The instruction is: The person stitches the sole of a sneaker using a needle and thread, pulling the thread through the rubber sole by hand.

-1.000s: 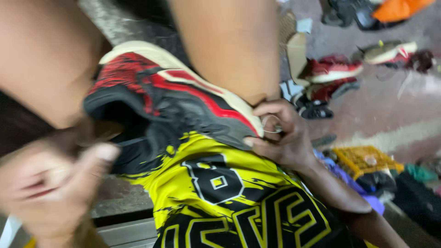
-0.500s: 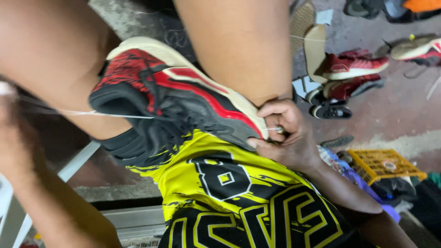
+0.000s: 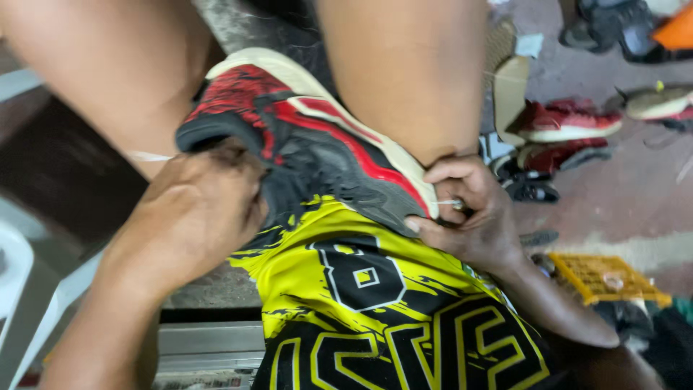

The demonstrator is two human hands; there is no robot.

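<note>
1. Two hands work on one shoe (image 3: 303, 155), which lies wedged between the person's bare thighs and rests on the lap, over yellow-and-black shorts (image 3: 361, 303).
2. The shoe is black and red with a cream sole; the sole faces up and to the right, and the opening faces the left hand.
3. The left hand (image 3: 191, 217) is curled closed at the shoe's opening, its fingers pressed against the black collar. Whether the fingertips go inside cannot be told.
4. A thin pale thread (image 3: 148, 156) shows just left of that hand, across the thigh.
5. The right hand (image 3: 469, 213) is closed at the sole's edge, thumb and fingers pinching a small metal needle (image 3: 453, 204) that touches the sole.
6. On the floor to the right lie a red shoe (image 3: 570, 121) with a white sole, other shoes near it, and a yellow crate (image 3: 603, 278) beside the right forearm.
7. A white chair (image 3: 22, 267) stands at the left edge.
</note>
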